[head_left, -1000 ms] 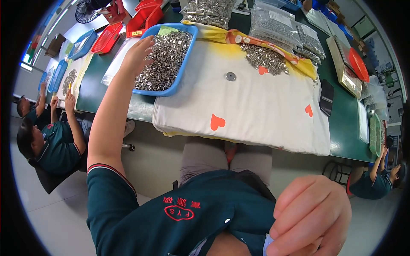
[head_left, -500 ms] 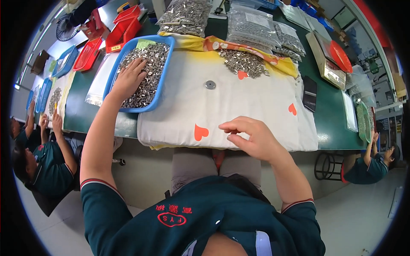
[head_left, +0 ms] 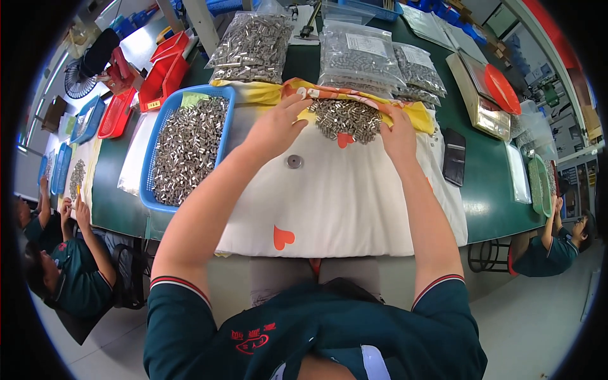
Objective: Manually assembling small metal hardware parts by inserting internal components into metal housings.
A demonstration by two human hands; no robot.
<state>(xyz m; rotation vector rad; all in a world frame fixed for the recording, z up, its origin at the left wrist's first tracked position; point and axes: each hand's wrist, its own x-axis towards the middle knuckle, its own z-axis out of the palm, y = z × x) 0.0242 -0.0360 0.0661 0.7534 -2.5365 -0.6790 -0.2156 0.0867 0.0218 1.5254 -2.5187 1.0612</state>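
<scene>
Both my arms reach forward over a white cloth point(head_left: 342, 202) with orange hearts. A heap of small silver metal cylinders point(head_left: 347, 120) lies at its far side, against a rolled yellow and orange edge point(head_left: 354, 94). My left hand point(head_left: 277, 130) is at the heap's left, its fingers stretched out to the rolled edge and its thumb apart. On the heap's right, my right hand point(head_left: 399, 136) is open too, with its fingertips at the roll. A round grey metal disc point(head_left: 294, 161) lies on the cloth below my left hand.
A blue basket point(head_left: 147, 183) full of similar cylinders stands left of the cloth. Bags of metal parts point(head_left: 361, 54) line the back. On the right are a black wallet-like item point(head_left: 454, 157) and a scale with a red dish point(head_left: 502, 88). Co-workers point(head_left: 76, 259) sit at both sides.
My left hand has left the cylinders in the blue basket and moved right to the rolled edge. My right hand has moved forward from the near cloth to the heap's right side.
</scene>
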